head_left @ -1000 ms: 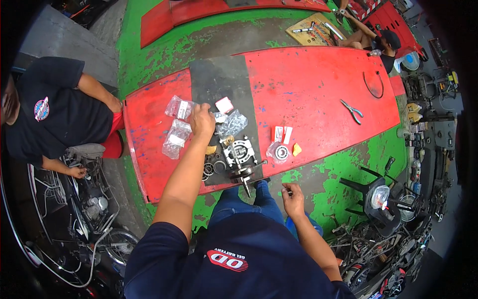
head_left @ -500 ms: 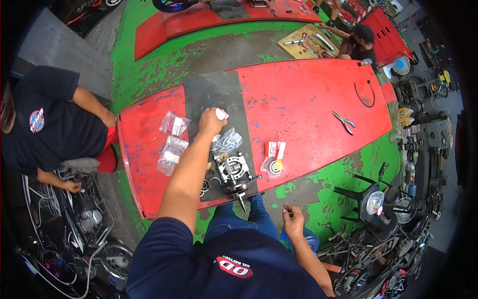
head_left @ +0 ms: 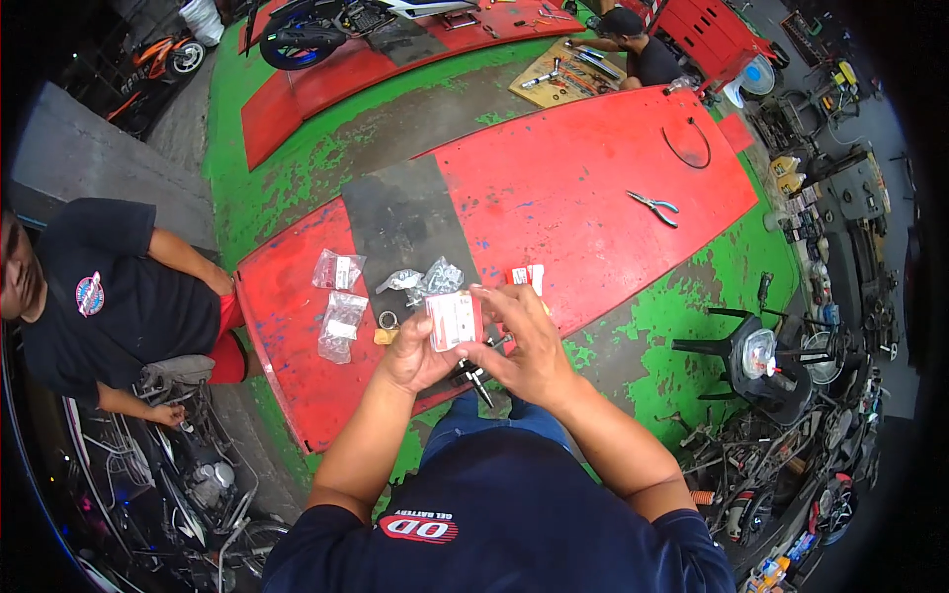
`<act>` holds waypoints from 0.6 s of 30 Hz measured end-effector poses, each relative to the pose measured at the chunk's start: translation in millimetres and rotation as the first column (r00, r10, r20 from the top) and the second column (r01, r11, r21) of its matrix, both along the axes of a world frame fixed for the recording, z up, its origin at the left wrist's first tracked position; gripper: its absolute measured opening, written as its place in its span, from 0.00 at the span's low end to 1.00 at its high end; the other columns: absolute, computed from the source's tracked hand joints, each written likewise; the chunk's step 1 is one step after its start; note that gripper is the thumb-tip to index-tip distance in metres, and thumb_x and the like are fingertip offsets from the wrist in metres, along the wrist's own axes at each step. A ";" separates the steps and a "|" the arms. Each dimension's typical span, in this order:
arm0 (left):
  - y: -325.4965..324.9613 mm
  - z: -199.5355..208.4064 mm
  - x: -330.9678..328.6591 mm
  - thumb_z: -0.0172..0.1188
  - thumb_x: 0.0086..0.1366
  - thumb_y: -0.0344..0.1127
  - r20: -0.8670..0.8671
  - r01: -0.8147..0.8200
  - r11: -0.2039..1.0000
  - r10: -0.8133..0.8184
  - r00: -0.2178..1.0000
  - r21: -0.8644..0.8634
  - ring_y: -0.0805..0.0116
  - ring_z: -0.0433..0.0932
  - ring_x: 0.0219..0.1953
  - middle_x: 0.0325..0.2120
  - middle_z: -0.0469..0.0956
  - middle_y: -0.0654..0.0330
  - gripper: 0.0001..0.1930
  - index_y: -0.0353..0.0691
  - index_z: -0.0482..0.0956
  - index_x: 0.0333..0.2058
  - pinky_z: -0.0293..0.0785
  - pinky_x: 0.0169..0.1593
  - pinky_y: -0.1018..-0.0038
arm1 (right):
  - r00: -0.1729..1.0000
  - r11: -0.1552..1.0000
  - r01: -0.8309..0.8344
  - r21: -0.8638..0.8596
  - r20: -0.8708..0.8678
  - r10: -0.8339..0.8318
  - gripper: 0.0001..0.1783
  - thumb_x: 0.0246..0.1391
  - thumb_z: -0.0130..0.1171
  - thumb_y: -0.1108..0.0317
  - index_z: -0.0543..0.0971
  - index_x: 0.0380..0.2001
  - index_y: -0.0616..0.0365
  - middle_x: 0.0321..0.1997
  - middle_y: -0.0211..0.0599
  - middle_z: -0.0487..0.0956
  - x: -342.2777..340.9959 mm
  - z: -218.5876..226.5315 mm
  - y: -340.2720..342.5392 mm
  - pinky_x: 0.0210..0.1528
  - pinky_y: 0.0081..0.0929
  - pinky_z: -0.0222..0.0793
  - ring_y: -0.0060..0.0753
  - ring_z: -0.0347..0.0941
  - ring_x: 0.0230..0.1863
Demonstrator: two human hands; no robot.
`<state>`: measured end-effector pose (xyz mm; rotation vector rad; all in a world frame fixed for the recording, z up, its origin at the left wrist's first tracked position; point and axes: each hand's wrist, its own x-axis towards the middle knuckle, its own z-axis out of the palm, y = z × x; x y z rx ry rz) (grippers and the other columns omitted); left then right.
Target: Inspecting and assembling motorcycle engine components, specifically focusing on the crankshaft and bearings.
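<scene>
A small white box with red edges [head_left: 455, 321] is held up in front of me between both hands. My left hand [head_left: 405, 356] grips its left side, thumb against the edge. My right hand [head_left: 529, 346] closes on its right side, with fingertips at the top corner and the thumb by the lower edge. Below and behind the hands stands a metal crankshaft-like part [head_left: 477, 385], mostly hidden, with its shaft end showing. Close to my left fingers lie a metal ring [head_left: 388, 320] and a small yellowish piece [head_left: 386, 337].
The red table [head_left: 583, 168] has a black strip across it. Clear plastic bags [head_left: 341, 326] lie left, crumpled plastic [head_left: 442, 277] ahead, a red-and-white packet [head_left: 527, 276] and pliers [head_left: 654, 208] right. A co-worker [head_left: 119, 287] sits at left; another person [head_left: 643, 49] crouches far right.
My left hand has come back from the far side of the black strip with the box. My right hand has risen from beside my hip to the box. The view has shifted.
</scene>
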<state>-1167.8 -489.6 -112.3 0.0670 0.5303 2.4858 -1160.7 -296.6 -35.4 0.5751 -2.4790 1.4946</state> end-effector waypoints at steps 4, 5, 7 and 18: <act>-2.6 -2.7 18.2 0.74 0.57 0.49 0.044 0.000 1.000 0.000 0.999 0.012 0.61 0.80 0.56 0.51 0.80 0.55 0.41 0.36 0.70 0.64 0.77 0.62 0.61 | 0.994 0.992 -0.108 0.070 0.010 0.108 0.38 0.42 0.80 0.67 0.77 0.58 0.54 0.46 0.42 0.72 2.7 7.8 -0.4 0.47 0.37 0.72 0.44 0.73 0.44; -4.3 -2.2 20.5 0.75 0.55 0.47 0.050 -0.002 1.000 0.002 0.999 -0.011 0.62 0.80 0.54 0.50 0.79 0.57 0.40 0.38 0.71 0.63 0.77 0.61 0.63 | 0.992 0.990 -0.100 0.100 -0.073 0.107 0.38 0.39 0.82 0.67 0.78 0.57 0.55 0.45 0.40 0.72 3.7 8.0 -0.3 0.45 0.36 0.72 0.41 0.72 0.41; -1.5 4.6 22.1 0.75 0.55 0.47 0.032 0.003 1.000 -0.002 0.999 -0.010 0.63 0.80 0.55 0.50 0.79 0.57 0.39 0.38 0.72 0.63 0.78 0.61 0.62 | 0.989 0.987 -0.110 0.118 -0.082 0.121 0.36 0.41 0.81 0.67 0.78 0.56 0.55 0.46 0.41 0.72 6.5 12.2 0.3 0.46 0.37 0.72 0.43 0.72 0.43; 23.2 26.4 23.1 0.58 0.69 0.66 0.067 -0.032 0.997 0.027 0.997 0.064 0.64 0.77 0.56 0.52 0.79 0.55 0.38 0.35 0.75 0.59 0.75 0.61 0.65 | 0.958 0.995 0.095 0.019 -0.273 -0.086 0.26 0.43 0.78 0.74 0.79 0.47 0.60 0.46 0.43 0.75 22.1 -1.0 -10.3 0.40 0.35 0.72 0.40 0.72 0.39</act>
